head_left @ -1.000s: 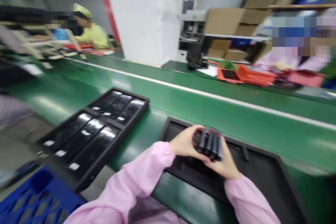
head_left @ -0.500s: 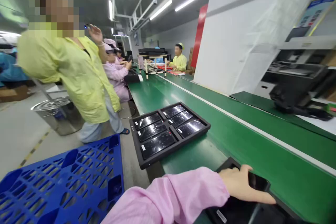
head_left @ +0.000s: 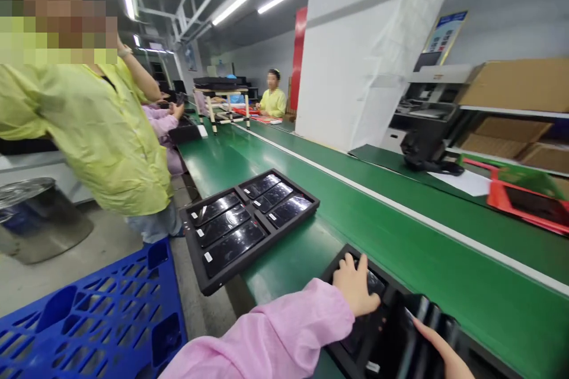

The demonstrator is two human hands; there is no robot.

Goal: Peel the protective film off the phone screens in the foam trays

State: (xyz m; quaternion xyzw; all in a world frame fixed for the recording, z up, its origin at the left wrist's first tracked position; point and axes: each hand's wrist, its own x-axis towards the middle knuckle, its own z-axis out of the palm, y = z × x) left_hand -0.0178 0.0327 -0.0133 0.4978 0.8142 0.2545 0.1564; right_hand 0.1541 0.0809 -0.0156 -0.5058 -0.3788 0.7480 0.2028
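Observation:
My left hand (head_left: 354, 285), in a pink sleeve, reaches over the near black tray (head_left: 334, 266). Its fingers and thumb are bent around a black phone (head_left: 376, 282) at the tray's far end; the palm hides part of it. At the bottom right, my right hand (head_left: 444, 349) grips several glossy black phones (head_left: 411, 337) standing side by side on edge over the same tray; only its thumb side shows. Farther along the bench, a second black tray (head_left: 252, 260) bears several dark phones (head_left: 235, 243) with small white labels, lying flat in its slots.
The green bench (head_left: 284, 272) has a white line along it. A blue pallet (head_left: 102, 308) lies on the floor at left, near a metal bin (head_left: 40, 219). A person in a yellow coat (head_left: 106, 142) stands close by. Red trays (head_left: 502, 192) are at far right.
The view has turned right. My right hand has come into view with the phones. My left thumb has drawn in closer to its fingers over the near tray.

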